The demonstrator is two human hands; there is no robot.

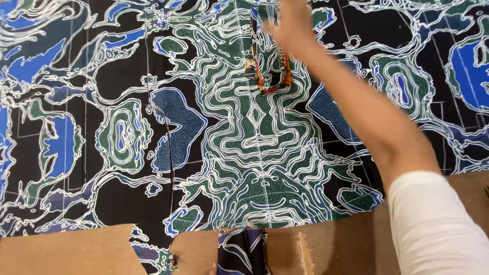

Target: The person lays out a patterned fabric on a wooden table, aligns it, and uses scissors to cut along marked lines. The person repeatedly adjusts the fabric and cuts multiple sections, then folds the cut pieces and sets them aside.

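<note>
The fingers of the right hand [291, 23] are blurred and partly cut off at the top edge of the view, toward twelve o'clock, so I cannot tell whether they are spread, closed, or pinching anything. The hand lies over a large patterned cloth [127, 137] printed in black, blue, green and white wavy lines, which covers nearly the whole view. Just below the hand, at about six o'clock from it, sits a small scrap of fabric [270, 76] in orange, red and dark tones, lying on the big cloth along its centre fold line; the hand is just beside its upper end, but whether it touches it is not clear.

The right forearm runs from the hand down toward four o'clock, ending in a white sleeve [438, 229] at the lower right corner.

Along the bottom edge, from seven o'clock to five o'clock, the cloth's cut edge gives way to a brown board surface [66, 252]. At six o'clock a narrow strip of the same dark print [242, 254] hangs down over the board. A fingertip [212, 267] shows at the very bottom edge just left of that strip; it may be the left hand, though too little shows to tell how it is held.
</note>
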